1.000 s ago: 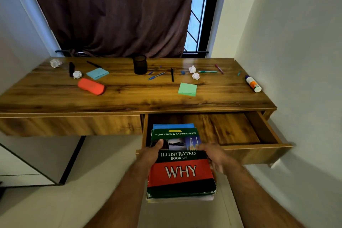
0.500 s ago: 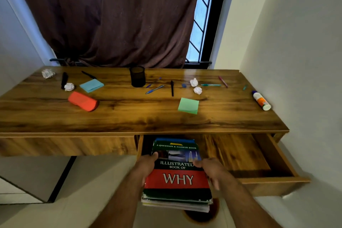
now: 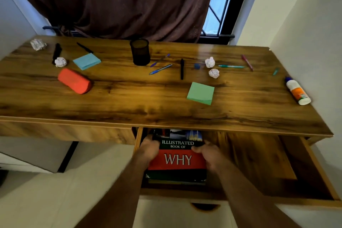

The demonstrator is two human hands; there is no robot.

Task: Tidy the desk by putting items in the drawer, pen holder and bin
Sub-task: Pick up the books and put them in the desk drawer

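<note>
Book [image 3: 177,159]: green cover, red band, white "WHY" under "ILLUSTRATED BOOK OF"; top of a stack. Location: left end of open drawer [image 3: 259,163], far edge under the counter [image 3: 148,98]. Left hand [image 3: 149,147] grips its left edge, right hand [image 3: 209,153] its right; both grips curled round it.

A single head-worn wide-angle camera looks forward and steeply down from just in front of a brown wood-grain worktop [image 3: 129,98]. It faces a dark brown curtain [image 3: 120,2] and window behind. An open wooden drawer [image 3: 259,163] sits nearest, at the lower edge, with both forearms entering from below.
</note>
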